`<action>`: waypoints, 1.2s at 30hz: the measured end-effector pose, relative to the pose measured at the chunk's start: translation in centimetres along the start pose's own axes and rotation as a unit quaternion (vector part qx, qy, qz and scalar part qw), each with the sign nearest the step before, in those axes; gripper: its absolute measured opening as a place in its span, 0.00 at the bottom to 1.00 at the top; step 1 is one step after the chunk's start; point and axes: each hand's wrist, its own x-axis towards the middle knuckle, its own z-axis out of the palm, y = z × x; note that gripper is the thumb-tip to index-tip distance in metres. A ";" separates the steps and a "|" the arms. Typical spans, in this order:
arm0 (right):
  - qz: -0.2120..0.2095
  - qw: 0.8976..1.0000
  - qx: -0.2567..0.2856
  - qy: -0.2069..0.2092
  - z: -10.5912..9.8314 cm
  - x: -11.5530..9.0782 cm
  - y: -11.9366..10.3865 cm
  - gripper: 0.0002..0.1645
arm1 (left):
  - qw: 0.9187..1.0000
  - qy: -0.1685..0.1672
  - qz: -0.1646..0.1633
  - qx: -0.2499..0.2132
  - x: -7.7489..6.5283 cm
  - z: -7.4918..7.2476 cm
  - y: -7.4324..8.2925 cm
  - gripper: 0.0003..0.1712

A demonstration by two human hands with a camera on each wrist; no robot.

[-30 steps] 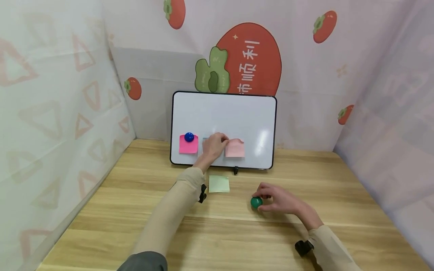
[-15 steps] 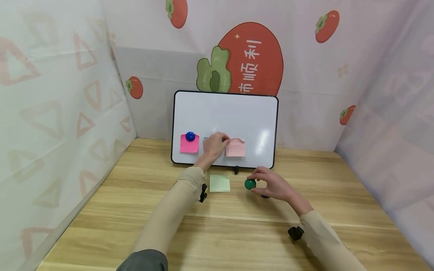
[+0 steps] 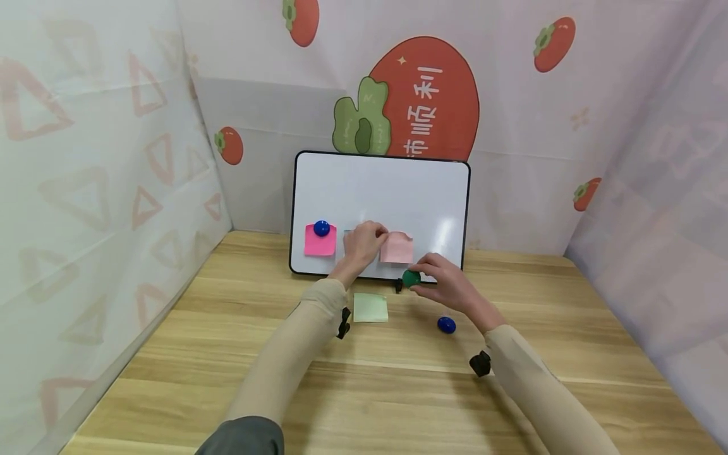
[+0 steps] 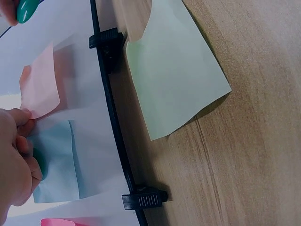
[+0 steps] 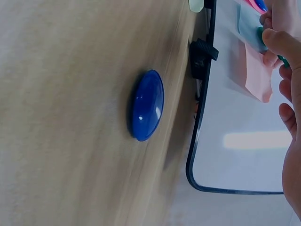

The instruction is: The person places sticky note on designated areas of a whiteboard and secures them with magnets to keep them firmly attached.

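At the whiteboard (image 3: 381,186), my left hand (image 3: 364,243) pinches the edge of a light pink sticky note (image 3: 397,249). Its fingers partly cover a light blue sticky note (image 4: 61,162) on the board, with a dark green round piece (image 4: 39,162) showing beside them. Thumb and fingers of my right hand (image 3: 446,284) grip a round green magnet (image 3: 411,278) just below and right of the light pink note, overlapping the board's lower edge. A bright pink sticky note (image 3: 320,245) sits at the board's left under a blue magnet (image 3: 321,228).
A pale green sticky note (image 3: 370,308) lies on the wooden table (image 3: 364,404) in front of the board. Behind my right hand rests a loose blue magnet (image 3: 447,325). Black clips (image 4: 106,38) grip the board's lower edge. Fabric walls surround the table.
My right hand has lifted the green magnet from the table and carried it forward and left to the board, uncovering the loose blue magnet. My left hand stays at the light pink note.
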 end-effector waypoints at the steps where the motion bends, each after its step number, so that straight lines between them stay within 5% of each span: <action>1: 0.002 1.000 -0.002 0.004 0.1 0.2 0.1 0.26 | 1.000 -0.001 0.000 0.000 0.0 0.0 0.0 0.11; 36: 0.064 0.990 -0.101 0.075 3.2 5.9 3.8 0.22 | 0.999 0.003 -0.006 0.035 0.2 0.4 0.3 0.11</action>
